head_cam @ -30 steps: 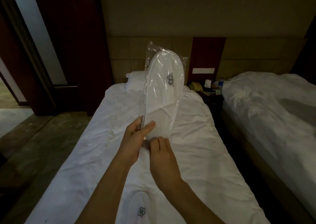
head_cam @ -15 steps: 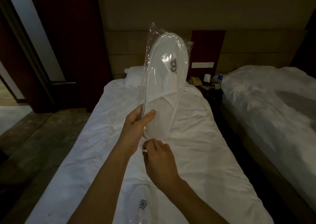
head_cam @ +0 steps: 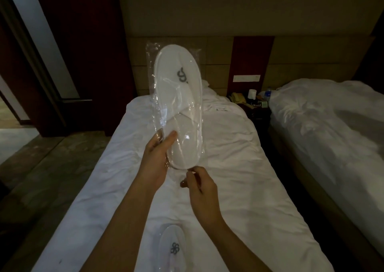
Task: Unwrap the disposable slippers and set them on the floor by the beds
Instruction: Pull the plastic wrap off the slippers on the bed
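near bed (head_cam: 239, 168) with rumpled white sheet, wrapped slipper (head_cam: 172, 249) lying on its near end, pillow (head_cam: 209, 93) at the head

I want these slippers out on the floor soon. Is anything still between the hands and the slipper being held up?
Yes: the clear plastic wrapper encloses the slipper. The left hand grips it through the plastic; the right hand pinches the wrapper's bottom edge.

The second wrapped slipper (head_cam: 172, 249) on the near bed (head_cam: 239, 188) is cut off by the picture's bottom edge, its heel out of sight. The left hand (head_cam: 154, 163) hides its fingers behind the held slipper pack (head_cam: 178, 107). Small things on the nightstand (head_cam: 256, 107) are too dim to name. The right bed (head_cam: 332, 130) runs past the right edge.
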### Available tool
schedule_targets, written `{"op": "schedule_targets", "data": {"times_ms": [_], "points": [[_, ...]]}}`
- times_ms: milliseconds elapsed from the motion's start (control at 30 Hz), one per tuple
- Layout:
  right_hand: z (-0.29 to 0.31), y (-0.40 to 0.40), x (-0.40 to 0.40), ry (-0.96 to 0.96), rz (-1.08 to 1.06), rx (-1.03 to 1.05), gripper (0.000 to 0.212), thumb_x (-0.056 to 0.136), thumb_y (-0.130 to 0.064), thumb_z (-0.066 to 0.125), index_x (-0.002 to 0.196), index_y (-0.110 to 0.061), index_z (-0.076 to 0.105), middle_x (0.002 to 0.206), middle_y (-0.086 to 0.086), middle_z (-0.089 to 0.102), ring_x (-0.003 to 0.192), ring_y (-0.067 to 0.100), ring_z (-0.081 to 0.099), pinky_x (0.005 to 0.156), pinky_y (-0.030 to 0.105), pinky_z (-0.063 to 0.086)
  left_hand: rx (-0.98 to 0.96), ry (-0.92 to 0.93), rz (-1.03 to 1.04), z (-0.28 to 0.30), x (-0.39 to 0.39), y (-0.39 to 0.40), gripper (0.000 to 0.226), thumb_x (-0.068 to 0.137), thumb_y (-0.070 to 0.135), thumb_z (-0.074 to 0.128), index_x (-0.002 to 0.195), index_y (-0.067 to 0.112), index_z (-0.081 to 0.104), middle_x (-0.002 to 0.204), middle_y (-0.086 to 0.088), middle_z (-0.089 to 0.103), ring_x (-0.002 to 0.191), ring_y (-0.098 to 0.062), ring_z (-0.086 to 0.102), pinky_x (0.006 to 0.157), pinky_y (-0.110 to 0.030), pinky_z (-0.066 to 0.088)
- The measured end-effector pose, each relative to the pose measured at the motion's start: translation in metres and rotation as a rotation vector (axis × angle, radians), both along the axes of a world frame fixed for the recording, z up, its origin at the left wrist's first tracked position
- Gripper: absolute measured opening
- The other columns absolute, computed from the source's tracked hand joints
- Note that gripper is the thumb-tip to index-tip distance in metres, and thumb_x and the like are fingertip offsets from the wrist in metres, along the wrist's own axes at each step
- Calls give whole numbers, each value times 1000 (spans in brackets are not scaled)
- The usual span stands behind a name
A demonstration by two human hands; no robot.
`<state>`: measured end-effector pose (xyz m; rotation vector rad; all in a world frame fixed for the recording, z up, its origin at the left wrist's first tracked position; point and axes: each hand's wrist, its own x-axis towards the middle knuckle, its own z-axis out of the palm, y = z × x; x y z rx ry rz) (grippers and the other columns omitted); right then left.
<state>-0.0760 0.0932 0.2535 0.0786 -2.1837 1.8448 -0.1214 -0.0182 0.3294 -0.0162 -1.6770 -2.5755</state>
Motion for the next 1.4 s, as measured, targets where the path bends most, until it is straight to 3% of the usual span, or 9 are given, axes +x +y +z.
{"op": "schedule_targets", "data": {"times_ms": [100,267,500,667,833,933,1100,1200,1400], "points": [[-1,-4,1,-79,36,-303,20,99,-11,50,109,-11,68,85,6,74,81,19,71,80,32,58,-14,8,13,0,-2,0,28,93,21,61,121,23,66,116,1,73,110,-16,68,89,-33,54],[7,-5,6,-126,73,-603,29,97,-12,54,121,-27,61,77,16,72,71,23,72,74,31,58,-29,27,14,0,-3,-2,28,94,20,60,121,25,65,120,2,72,114,-16,66,98,-36,51],[12,-8,9,-123,76,-607,34,93,-18,63,125,-29,58,75,14,73,67,22,71,68,29,58,-20,9,29,-11,-3,-2,23,93,21,61,115,26,66,119,3,72,115,-17,64,91,-36,54],[13,-7,6,-126,44,-578,27,90,-22,66,117,-22,63,81,15,69,62,20,68,63,26,57,-11,28,6,-16,0,1,20,94,18,59,110,27,65,103,11,76,97,-7,71,78,-27,58],[4,-4,10,-131,99,-583,34,99,-16,51,131,-26,55,89,17,72,70,26,72,75,36,59,5,-27,57,-22,-2,0,23,93,23,61,115,23,66,118,0,72,113,-19,66,94,-38,54],[-1,1,11,-137,124,-572,41,100,-9,44,133,-32,53,88,15,73,71,27,71,78,40,59,4,-40,111,-28,-2,4,22,93,27,61,113,21,68,112,2,74,109,-16,68,89,-32,55],[-3,3,9,-79,59,-485,34,99,-19,52,129,-34,52,86,13,73,69,23,70,71,34,60,-34,-54,129,-43,-3,9,20,94,29,60,112,28,66,117,1,71,112,-21,65,94,-40,54],[-7,6,6,-39,-2,-446,36,99,-17,52,126,-40,53,86,12,72,67,19,67,70,32,59,-14,-43,109,-46,-5,13,24,94,28,59,118,24,65,119,-1,71,112,-20,66,89,-37,55],[-16,11,5,-13,9,-321,53,103,-4,37,138,-43,42,91,8,71,72,22,67,75,27,58,-27,-40,135,-51,-10,19,23,94,28,61,116,24,66,116,-1,72,111,-21,66,90,-38,54]]}}
